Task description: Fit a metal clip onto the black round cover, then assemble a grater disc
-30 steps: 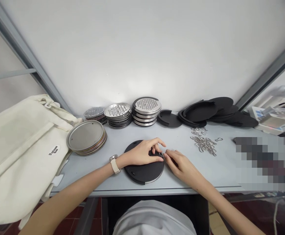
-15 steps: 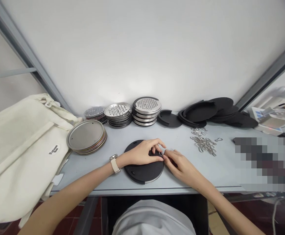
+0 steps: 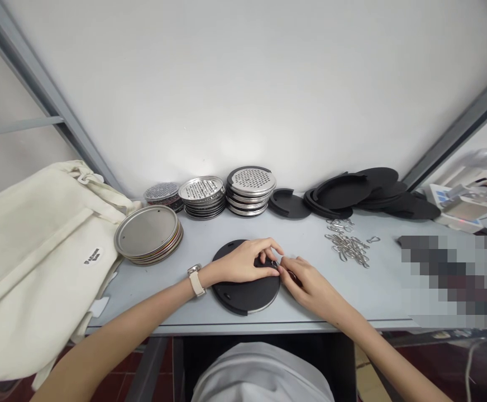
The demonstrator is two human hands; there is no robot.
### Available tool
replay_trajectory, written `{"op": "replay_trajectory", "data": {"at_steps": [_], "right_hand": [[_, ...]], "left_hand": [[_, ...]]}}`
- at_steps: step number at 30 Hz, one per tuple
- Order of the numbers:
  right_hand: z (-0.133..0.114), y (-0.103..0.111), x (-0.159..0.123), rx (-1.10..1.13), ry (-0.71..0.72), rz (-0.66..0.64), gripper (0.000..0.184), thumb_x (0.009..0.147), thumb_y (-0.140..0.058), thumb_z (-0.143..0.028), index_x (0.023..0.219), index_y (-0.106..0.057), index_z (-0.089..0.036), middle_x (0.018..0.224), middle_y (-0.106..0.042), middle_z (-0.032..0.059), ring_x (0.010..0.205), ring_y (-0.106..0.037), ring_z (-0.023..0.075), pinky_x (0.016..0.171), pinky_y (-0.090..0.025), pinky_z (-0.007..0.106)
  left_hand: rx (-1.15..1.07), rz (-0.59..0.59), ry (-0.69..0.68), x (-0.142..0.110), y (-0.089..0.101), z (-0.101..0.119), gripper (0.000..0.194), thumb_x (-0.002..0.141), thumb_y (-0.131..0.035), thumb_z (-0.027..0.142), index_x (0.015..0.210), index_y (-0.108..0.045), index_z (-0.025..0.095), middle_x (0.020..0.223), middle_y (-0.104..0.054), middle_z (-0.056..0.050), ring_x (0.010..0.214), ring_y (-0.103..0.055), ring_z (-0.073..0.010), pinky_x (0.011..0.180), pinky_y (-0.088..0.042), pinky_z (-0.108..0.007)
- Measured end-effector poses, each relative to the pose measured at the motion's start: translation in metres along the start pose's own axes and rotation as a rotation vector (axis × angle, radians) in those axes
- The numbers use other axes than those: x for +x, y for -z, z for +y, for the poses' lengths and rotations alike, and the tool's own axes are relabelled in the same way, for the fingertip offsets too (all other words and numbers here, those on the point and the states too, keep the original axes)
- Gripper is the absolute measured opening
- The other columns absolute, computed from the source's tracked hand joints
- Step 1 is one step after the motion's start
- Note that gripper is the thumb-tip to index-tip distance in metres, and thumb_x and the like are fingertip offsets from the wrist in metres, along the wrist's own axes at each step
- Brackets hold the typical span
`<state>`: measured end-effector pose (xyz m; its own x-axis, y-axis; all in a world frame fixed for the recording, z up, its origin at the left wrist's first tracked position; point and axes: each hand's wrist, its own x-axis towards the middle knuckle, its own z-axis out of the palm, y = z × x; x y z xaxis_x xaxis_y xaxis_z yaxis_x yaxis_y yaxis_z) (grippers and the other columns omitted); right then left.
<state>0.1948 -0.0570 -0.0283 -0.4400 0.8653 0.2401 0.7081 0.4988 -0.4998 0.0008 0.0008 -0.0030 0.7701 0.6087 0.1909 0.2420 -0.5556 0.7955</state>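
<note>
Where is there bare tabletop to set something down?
Bare patches lie between the plain plate stack and the black disc under the left hand, and between the right hand and the metal clips. Along the wall it is crowded with grater stacks and a heap of black plates.

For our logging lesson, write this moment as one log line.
left hand: on black disc; right hand: pinching metal clip at disc edge; farther right: clip pile
</note>
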Motion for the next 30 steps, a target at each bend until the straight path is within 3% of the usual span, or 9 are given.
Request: {"op": "replay_trajectory", "data": {"at_steps": [30], "right_hand": [[-0.0014, 0.0008, 0.0003, -0.021, 0.014, 0.0, 0.023, 0.093, -0.037, -0.017, 0.071, -0.041, -0.022, 0.064, -0.05, 0.0, 0.063, -0.045, 0.0174, 0.062, -0.038, 0.03]], "left_hand": [[0.034, 0.002, -0.027, 0.0005, 0.0014, 0.0038, 0.031, 0.079, -0.067, 0.022, 0.108, -0.057, 0.018, 0.093, -0.061, -0.003, 0.081, -0.055, -0.0121, 0.072, -0.044, -0.024]]}}
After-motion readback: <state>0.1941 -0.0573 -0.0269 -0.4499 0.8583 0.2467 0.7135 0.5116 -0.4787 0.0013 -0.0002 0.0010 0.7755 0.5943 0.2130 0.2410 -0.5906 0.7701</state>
